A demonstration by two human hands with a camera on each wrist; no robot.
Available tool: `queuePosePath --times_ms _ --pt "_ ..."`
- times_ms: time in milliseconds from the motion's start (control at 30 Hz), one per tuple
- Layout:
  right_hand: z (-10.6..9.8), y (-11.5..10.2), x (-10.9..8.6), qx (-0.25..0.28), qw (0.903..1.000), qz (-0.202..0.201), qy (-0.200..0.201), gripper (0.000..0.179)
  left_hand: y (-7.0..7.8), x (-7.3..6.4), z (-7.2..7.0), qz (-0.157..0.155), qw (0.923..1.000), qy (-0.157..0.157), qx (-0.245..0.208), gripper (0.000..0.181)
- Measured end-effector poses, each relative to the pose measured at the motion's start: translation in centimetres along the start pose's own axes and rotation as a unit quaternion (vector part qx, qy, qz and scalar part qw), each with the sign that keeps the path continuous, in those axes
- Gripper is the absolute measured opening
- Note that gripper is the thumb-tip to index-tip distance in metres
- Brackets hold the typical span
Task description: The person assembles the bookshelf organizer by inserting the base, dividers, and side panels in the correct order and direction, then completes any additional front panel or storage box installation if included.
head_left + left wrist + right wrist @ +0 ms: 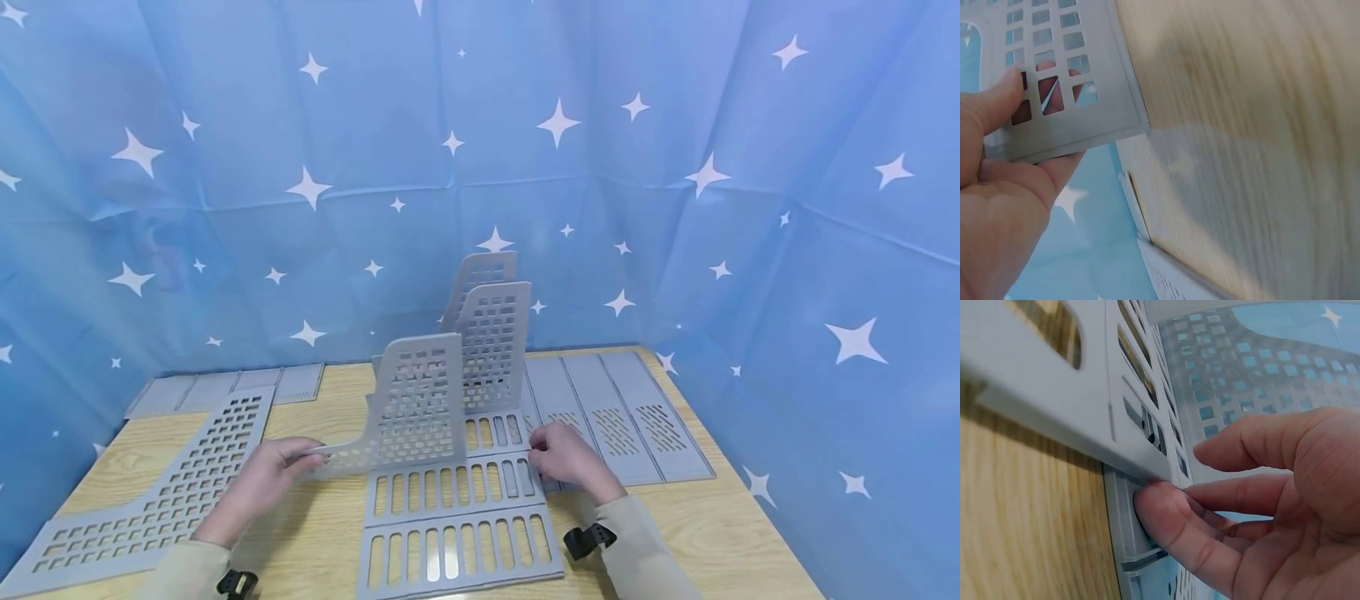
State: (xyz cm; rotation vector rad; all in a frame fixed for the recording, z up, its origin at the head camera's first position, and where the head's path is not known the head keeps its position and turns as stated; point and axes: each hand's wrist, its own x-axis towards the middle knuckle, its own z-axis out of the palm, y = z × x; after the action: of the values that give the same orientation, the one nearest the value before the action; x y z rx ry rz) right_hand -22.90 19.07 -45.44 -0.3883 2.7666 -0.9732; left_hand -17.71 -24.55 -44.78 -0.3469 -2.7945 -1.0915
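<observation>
My left hand [258, 483] holds the low front corner of a grey perforated side panel [455, 400] that stands on edge. In the left wrist view the thumb [1005, 100] lies on one face of this panel and fingers show through its holes from the other. My right hand [567, 456] grips the right edge of a slotted grey panel [457, 510], with fingertips [1160, 509] at its rim in the right wrist view. That slotted panel lies in joined sections across the table. Two more perforated side panels [521, 350] stand upright behind the held one.
A loose L-shaped perforated panel [123, 508] lies flat at the left. Several flat grey panels [300, 383] line the back left edge. Another sectioned panel with diagonal slots [626, 383] lies on the right. A blue star-patterned cloth [480, 167] hangs round the wooden table [720, 533].
</observation>
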Motion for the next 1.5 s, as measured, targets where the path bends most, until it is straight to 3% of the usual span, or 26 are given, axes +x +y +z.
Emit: queuePosePath --times_ms 133,400,633,833,1167,1267,1400,1500 --pt "-0.1 0.0 -0.1 0.002 1.0000 -0.004 -0.001 0.014 0.6 0.3 0.9 0.025 0.9996 0.008 0.002 0.013" --pt "-0.2 0.1 -0.3 0.018 0.9998 0.002 0.003 0.018 2.0 1.3 3.0 0.015 0.9999 0.002 -0.009 0.015" --pt "-0.3 0.5 -0.3 0.024 0.9997 0.003 0.010 0.028 3.6 2.3 4.9 0.038 0.9992 0.009 -0.005 0.015" --pt "-0.1 0.9 -0.3 0.026 0.9996 -0.014 0.004 0.027 5.1 3.3 6.3 0.034 0.9994 0.001 -0.010 0.014" --pt "-0.2 0.6 -0.1 0.045 0.9986 -0.029 0.008 0.019 7.1 4.2 7.8 0.007 0.9996 0.019 -0.017 0.015" --pt "0.0 0.4 0.0 0.046 0.9987 -0.014 0.017 0.018 7.3 4.4 7.8 0.008 0.9998 0.009 -0.015 0.015" --pt "0.2 0.3 -0.1 0.038 0.9988 0.014 0.027 0.013 6.5 4.1 7.7 0.017 0.9995 -0.004 -0.026 0.012" --pt "0.3 -0.2 -0.6 0.010 0.9988 0.044 0.017 0.007 5.1 3.2 6.4 0.006 0.9993 -0.017 -0.033 0.039"
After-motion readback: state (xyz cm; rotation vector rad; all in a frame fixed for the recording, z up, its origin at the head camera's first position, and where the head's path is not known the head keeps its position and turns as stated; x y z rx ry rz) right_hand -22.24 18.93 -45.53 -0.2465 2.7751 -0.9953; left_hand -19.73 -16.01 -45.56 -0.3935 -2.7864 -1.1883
